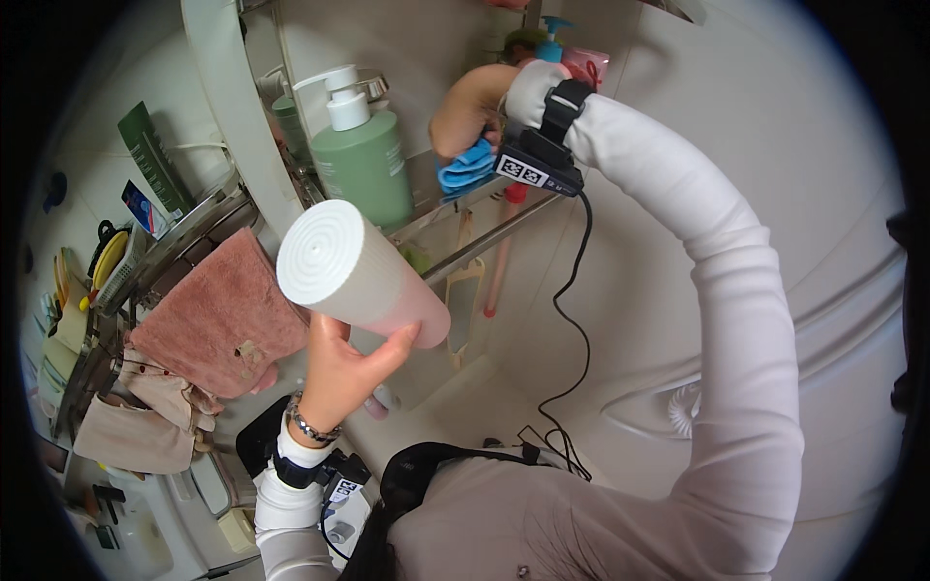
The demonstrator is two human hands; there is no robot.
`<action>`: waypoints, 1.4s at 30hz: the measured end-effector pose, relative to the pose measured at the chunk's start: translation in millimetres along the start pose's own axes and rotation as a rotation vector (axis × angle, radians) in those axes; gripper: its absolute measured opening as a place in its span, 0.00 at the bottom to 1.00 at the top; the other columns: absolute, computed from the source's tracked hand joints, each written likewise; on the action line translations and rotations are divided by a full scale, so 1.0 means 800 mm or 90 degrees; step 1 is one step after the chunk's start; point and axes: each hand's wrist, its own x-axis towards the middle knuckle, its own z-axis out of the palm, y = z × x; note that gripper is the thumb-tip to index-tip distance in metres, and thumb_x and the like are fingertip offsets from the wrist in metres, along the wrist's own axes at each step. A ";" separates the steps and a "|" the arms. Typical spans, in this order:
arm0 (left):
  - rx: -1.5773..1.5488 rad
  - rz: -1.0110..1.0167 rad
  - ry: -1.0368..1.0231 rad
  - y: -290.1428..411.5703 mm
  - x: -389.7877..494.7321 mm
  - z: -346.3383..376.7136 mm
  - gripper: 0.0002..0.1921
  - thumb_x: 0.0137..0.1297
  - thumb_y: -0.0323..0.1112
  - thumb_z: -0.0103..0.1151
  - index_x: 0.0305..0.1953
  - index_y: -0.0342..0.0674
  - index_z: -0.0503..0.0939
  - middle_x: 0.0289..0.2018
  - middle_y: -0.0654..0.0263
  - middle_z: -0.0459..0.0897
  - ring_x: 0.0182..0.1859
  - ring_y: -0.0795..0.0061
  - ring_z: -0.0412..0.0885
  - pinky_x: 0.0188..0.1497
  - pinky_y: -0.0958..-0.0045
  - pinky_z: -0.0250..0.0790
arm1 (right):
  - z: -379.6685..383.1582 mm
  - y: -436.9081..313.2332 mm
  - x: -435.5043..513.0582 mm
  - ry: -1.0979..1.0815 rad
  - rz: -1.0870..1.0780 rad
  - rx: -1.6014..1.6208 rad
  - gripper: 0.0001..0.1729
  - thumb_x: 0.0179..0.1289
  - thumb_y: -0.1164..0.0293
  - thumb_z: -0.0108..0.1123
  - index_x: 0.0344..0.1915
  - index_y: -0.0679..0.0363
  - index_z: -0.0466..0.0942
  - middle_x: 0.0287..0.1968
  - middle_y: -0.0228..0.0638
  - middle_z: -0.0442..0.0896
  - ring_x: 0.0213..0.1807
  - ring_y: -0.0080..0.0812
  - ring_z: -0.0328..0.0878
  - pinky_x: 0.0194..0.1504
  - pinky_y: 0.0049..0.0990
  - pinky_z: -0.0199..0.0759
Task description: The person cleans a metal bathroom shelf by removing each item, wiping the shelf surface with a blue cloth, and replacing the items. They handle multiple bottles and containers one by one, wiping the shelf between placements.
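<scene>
My left hand (338, 381) grips a ribbed bottle or canister (396, 290) that fades from white to pink. It is tilted, with its white round end with concentric rings facing up and to the left. My right hand (465, 109) reaches onto a wall shelf (443, 225), its fingers closed on a folded blue cloth (468, 171). The fingertips are partly hidden behind the cloth and wrist. Just left of that cloth stands a green pump bottle (367, 167) with a white pump head. Behind my right wrist is a bottle with a blue pump (552, 43).
A pink towel (225, 312) and beige cloths (138, 436) hang at the left. Beyond them, a metal rack holds a dark green tube (152, 156). A black cable (587, 276) dangles from my right wrist device. Below the shelf hangs a pink rod (501, 269).
</scene>
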 end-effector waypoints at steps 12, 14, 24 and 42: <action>0.037 0.013 0.008 0.021 0.000 0.007 0.29 0.54 0.24 0.67 0.56 0.32 0.65 0.50 0.61 0.76 0.52 0.72 0.77 0.56 0.67 0.69 | 0.158 -0.010 -0.031 0.885 -0.356 0.201 0.19 0.57 0.66 0.56 0.48 0.59 0.80 0.45 0.50 0.77 0.39 0.46 0.80 0.40 0.34 0.75; 0.041 0.008 0.037 0.023 0.008 0.012 0.26 0.52 0.26 0.69 0.53 0.31 0.70 0.46 0.61 0.78 0.50 0.72 0.78 0.54 0.68 0.71 | 0.188 -0.041 0.013 0.920 -0.450 0.273 0.22 0.51 0.71 0.65 0.50 0.55 0.78 0.49 0.49 0.70 0.44 0.53 0.76 0.44 0.39 0.75; 0.187 0.033 -0.002 0.049 0.020 0.023 0.28 0.56 0.24 0.67 0.57 0.34 0.64 0.46 0.63 0.77 0.48 0.74 0.77 0.51 0.70 0.71 | 0.209 0.068 0.095 1.251 -0.273 0.329 0.22 0.55 0.74 0.60 0.53 0.53 0.76 0.48 0.44 0.69 0.44 0.50 0.73 0.45 0.40 0.72; 0.221 0.277 0.170 0.059 0.213 0.094 0.29 0.51 0.28 0.67 0.55 0.33 0.67 0.50 0.56 0.77 0.51 0.68 0.77 0.53 0.68 0.70 | 0.226 0.068 0.084 1.204 -0.338 0.562 0.22 0.58 0.75 0.55 0.55 0.57 0.74 0.47 0.45 0.68 0.45 0.49 0.73 0.47 0.39 0.70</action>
